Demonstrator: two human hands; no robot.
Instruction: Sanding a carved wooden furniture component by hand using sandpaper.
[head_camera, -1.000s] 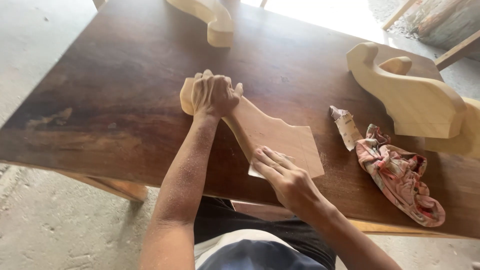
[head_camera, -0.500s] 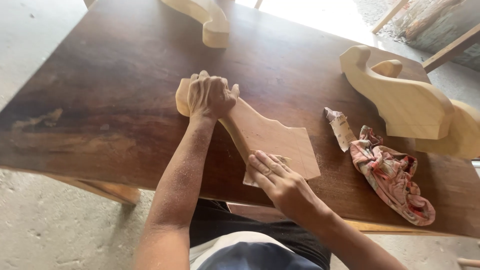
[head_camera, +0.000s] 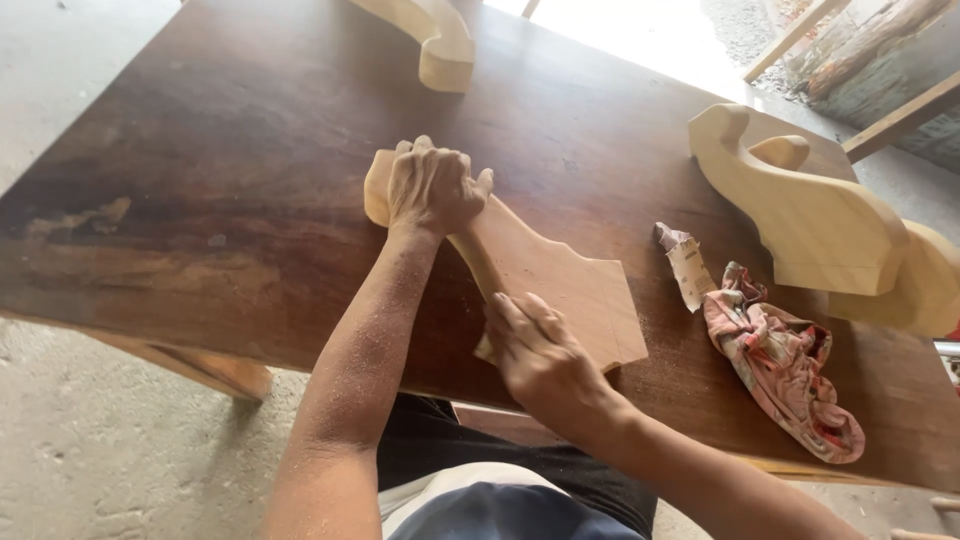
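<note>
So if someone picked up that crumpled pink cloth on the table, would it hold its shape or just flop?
The cloth would most likely flop: it lies in soft folds and wrinkles, sagging flat onto the table. It looks thin, so probably light for its size. Pushed, it would likely bunch up and drag rather than slide cleanly or roll.

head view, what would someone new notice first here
Most striking are the two dusty arms at the middle of the dark wooden table: the left hand presses down the far end of a flat cut wooden piece, while the right hand rubs a bit of sandpaper on its near edge. To the right lie a crumpled patterned rag, a spare sandpaper strip and pale curved carved wooden parts.
</note>
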